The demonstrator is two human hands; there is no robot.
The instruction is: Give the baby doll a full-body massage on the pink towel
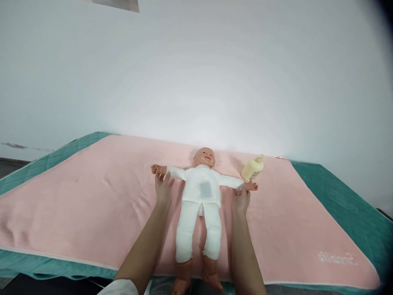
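A baby doll [202,184] in a white top and white trousers lies on its back, head away from me, arms stretched out sideways. A grey patch [205,189] marks its chest. At the doll's arm on the left side is my left hand [163,191], its fingers closed loosely about the wrist. My right hand [241,200] grips the other wrist, just below the doll's hand [251,186]. The doll's bare feet [211,272] point toward me at the near edge. Parts of my fingertips are hidden behind the doll's arms.
A pale yellow pump bottle [252,169] lies tilted on the pink blanket [101,205], close beyond the doll's right-side hand. Beneath the blanket a green quilted cover [344,196] shows at both sides. A white wall [196,82] rises behind the bed.
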